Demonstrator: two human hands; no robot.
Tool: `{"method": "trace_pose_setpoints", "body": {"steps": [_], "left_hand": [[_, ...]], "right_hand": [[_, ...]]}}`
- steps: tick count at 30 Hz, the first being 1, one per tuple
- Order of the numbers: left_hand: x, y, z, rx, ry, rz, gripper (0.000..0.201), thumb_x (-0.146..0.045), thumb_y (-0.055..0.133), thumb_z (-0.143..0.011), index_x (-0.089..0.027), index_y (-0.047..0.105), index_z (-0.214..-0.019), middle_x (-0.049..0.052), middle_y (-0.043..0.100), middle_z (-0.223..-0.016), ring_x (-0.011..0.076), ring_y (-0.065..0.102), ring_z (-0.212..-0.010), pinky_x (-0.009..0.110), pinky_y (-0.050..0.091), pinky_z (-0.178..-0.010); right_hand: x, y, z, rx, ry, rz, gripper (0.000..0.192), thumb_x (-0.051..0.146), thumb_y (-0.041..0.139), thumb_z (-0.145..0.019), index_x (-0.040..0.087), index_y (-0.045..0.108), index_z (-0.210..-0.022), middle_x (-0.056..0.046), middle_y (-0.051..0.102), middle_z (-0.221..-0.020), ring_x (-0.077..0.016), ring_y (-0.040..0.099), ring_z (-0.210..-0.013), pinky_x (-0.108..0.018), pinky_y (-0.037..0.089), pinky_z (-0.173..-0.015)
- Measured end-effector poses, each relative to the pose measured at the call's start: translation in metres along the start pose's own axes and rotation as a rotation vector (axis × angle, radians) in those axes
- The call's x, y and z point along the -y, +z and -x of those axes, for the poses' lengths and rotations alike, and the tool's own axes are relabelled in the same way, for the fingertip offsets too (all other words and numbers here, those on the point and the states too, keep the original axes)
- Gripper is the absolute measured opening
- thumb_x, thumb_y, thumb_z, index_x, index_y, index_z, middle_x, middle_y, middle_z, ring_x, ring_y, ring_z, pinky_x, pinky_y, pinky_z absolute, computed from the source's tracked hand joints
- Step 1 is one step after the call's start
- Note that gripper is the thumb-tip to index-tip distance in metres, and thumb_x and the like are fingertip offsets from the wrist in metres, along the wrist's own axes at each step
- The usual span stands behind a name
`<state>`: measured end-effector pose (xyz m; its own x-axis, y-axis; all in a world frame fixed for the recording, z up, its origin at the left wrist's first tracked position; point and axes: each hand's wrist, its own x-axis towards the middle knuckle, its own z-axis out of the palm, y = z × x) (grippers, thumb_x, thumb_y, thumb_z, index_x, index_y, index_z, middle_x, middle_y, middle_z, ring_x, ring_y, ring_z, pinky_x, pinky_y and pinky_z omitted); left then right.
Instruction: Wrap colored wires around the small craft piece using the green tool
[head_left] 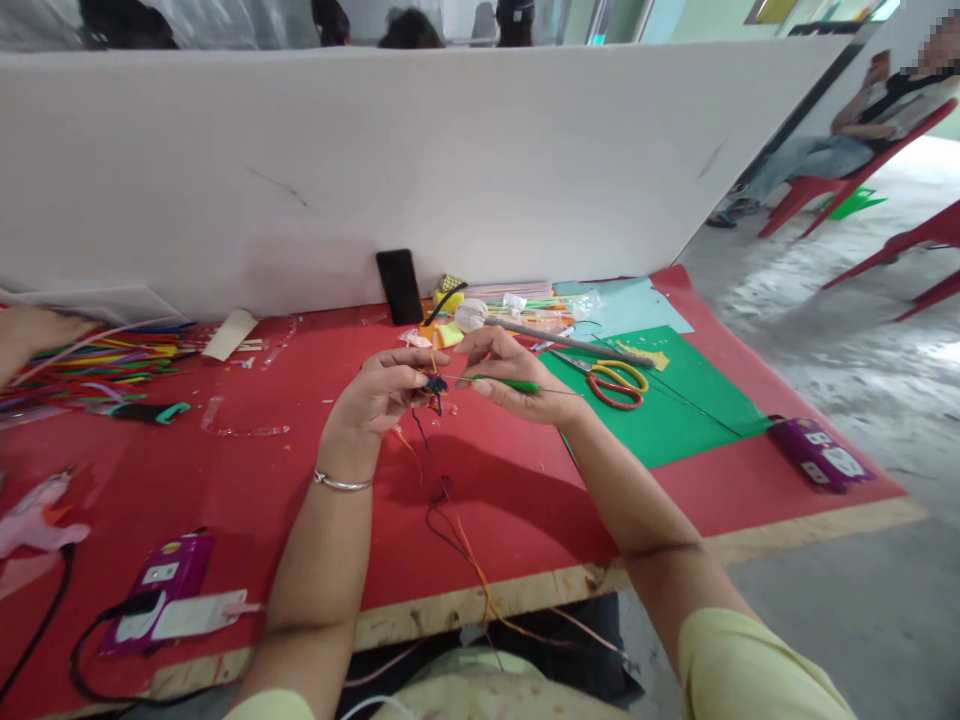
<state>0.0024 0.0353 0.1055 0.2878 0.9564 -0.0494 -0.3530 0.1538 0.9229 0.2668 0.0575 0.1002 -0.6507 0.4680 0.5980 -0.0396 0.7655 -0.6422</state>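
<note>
My left hand (375, 395) pinches a small dark piece of crochet work (434, 386) between thumb and fingers, above the middle of the red table. In my right hand (508, 372) is a crochet hook with a green handle (517, 384), held like a pencil. Its thin metal shaft points left and reaches the dark piece; the tip is hidden there. Orange and dark strands of yarn (466, 538) hang from the piece, run over the table's front edge and drop toward my lap. An orange strand also passes up over my left fingers.
Scissors (616, 385) lie on a green sheet (675, 400) at right. Behind my hands are a black phone (400, 287) and a grey-wrapped stick (562, 338). Purple power strips (819, 452) flank me. At left, a glue gun (41, 515), pipe cleaners (112, 365) and another person's hand (41, 335).
</note>
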Motion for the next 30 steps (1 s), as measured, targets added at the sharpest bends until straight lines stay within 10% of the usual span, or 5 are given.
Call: {"method": "trace_pose_setpoints", "body": {"steps": [30], "left_hand": [[-0.0003,0.0034,-0.001,0.005,-0.028,-0.04,0.035,-0.014,0.095,-0.058,-0.016,0.093,-0.092,0.005,0.083,-0.074,0.0126,0.071,-0.052,0.02,0.06,-0.052]], "right_hand": [[0.0032,-0.0022,-0.003,-0.007,-0.077,0.01,0.025,0.036,0.064,-0.114,0.023,0.085,-0.117,-0.014,0.062,-0.14,-0.0259,0.061,-0.128,-0.048,0.06,-0.112]]}}
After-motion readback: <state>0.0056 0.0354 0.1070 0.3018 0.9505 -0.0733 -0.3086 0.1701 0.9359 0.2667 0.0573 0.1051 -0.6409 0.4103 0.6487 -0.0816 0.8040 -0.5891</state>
